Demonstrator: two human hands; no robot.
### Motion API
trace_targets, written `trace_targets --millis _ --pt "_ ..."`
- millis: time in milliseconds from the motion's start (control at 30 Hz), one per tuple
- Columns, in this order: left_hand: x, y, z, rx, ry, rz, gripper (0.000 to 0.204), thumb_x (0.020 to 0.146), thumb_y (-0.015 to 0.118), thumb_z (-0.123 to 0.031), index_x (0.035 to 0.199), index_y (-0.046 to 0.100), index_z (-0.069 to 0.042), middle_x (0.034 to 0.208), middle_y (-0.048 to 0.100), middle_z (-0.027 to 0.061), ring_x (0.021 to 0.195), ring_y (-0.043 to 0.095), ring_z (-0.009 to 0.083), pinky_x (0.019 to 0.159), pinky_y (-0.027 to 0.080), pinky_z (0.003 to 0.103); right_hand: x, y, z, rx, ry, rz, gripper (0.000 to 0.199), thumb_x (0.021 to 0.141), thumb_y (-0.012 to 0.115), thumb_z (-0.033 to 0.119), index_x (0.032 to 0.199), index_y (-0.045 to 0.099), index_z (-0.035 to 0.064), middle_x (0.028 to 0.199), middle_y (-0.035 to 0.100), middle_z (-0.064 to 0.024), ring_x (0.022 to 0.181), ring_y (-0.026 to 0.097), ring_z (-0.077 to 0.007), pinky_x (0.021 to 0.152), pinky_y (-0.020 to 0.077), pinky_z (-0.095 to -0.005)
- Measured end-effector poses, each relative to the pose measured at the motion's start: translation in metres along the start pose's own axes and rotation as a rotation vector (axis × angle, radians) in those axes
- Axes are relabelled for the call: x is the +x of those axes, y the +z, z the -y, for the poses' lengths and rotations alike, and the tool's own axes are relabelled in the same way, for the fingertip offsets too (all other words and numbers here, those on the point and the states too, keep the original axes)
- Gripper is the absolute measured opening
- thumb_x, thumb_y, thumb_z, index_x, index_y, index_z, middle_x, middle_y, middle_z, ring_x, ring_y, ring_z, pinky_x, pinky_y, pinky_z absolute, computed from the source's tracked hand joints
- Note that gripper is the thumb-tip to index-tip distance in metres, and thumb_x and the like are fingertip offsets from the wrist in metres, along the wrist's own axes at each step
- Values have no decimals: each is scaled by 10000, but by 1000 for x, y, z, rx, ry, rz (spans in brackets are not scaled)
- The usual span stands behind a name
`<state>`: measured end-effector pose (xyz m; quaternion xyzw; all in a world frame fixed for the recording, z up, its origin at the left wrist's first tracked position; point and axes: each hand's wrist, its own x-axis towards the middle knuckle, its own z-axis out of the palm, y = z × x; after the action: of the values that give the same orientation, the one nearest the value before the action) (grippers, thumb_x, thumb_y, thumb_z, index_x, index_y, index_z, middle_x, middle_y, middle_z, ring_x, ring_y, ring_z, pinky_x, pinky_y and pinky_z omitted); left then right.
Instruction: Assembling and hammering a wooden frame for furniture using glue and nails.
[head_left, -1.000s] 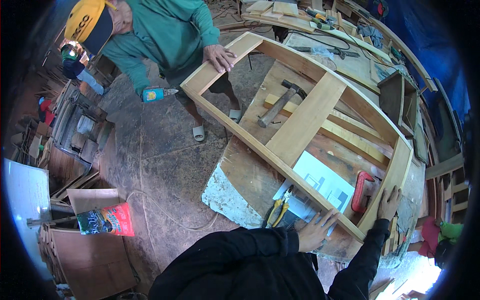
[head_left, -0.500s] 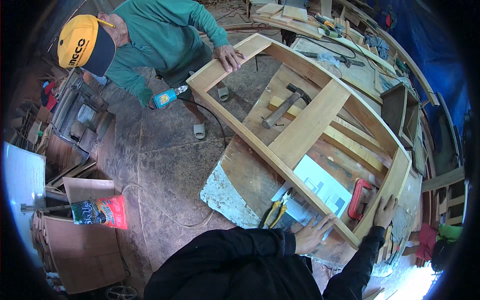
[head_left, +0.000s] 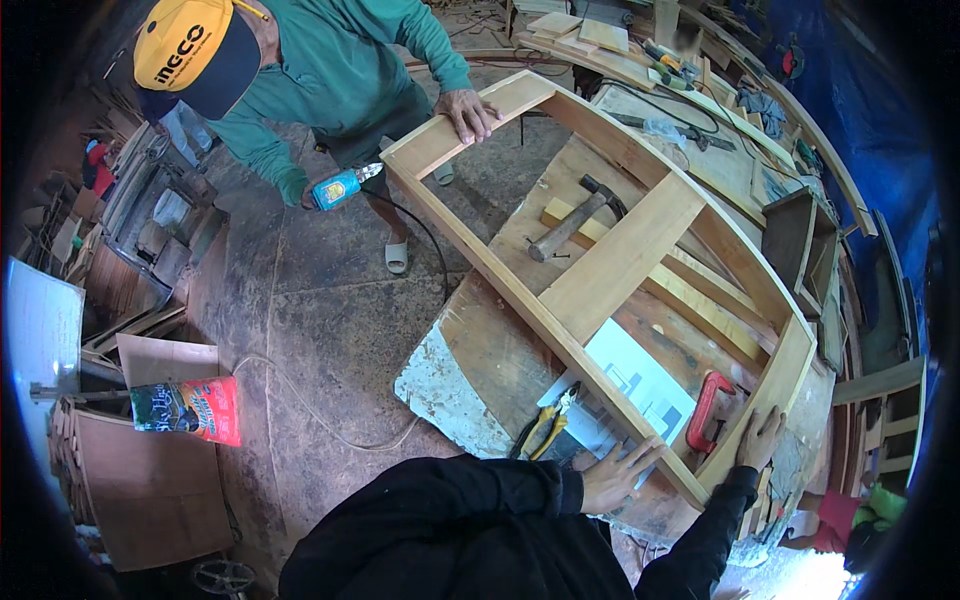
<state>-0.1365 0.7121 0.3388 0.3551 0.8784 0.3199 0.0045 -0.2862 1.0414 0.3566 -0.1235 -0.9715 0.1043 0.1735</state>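
A large wooden frame (head_left: 622,262), with one curved side and a wide crosspiece, lies across the workbench. My left hand (head_left: 617,476) rests on its near rail, fingers stretched out. On the end board at the right lies my right hand (head_left: 761,440), its fingers spread. Between them, inside the frame, are a red C-clamp (head_left: 710,412) and a printed drawing sheet (head_left: 637,378). Yellow-handled pliers (head_left: 547,424) sit just outside the near rail. At the far left end, a co-worker's hand (head_left: 468,113) presses on the frame; their other hand holds a teal power tool (head_left: 342,187) at its corner.
A hammer (head_left: 578,220) lies on wood strips (head_left: 705,311) inside the frame. The bench's white-stained corner (head_left: 440,385) juts left. A dark cord (head_left: 436,246) hangs from the tool. Bright bag (head_left: 188,409) at left; wooden box (head_left: 800,235) at right; another person (head_left: 838,520) at lower right.
The co-worker's capped head has moved right, toward the frame. The whole view has shifted slightly. Both my hands keep their places on the wood, and the tool stays at the corner.
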Motion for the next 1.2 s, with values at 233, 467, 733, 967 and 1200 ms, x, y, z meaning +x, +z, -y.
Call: trace_targets --millis 233,467,733,967,1200 --pt "3 -16 -3 -24 -24 88 521 904 587 -313 1267 566 60 1601 37 198 1483 -30 374 1036 297 656 -1 -1 3 24 35 11 579 944 547 399 1395 455 48 1472 346 -271 1339 362 -450 1099 330 -472" --pt "0 0 0 -19 -11 34 491 913 582 -307 1257 582 42 1596 43 213 1480 -47 385 1022 303 673 1 2 -1 23 17 1 583 938 557 399 1394 454 51 1468 352 -270 1337 360 -455 1096 331 -482" --pt "1 -4 -1 -27 3 31 531 897 603 -320 1267 567 59 1596 32 217 1478 -48 394 1016 306 676 1 4 -4 52 27 -6 574 933 563 384 1384 459 45 1461 360 -276 1333 364 -455 1093 330 -487" --pt "1 8 1 -34 -20 50 626 868 627 -324 1321 499 89 1594 7 227 1478 -65 391 1017 304 671 0 1 -1 64 20 -1 574 932 564 391 1376 463 41 1469 350 -270 1332 372 -444 1082 342 -484" --pt "2 6 0 -22 -15 34 677 859 631 -338 1327 468 124 1592 13 229 1479 -62 382 1028 307 650 0 4 -4 46 10 -7 570 933 564 389 1378 465 47 1464 362 -257 1326 381 -437 1087 338 -478"
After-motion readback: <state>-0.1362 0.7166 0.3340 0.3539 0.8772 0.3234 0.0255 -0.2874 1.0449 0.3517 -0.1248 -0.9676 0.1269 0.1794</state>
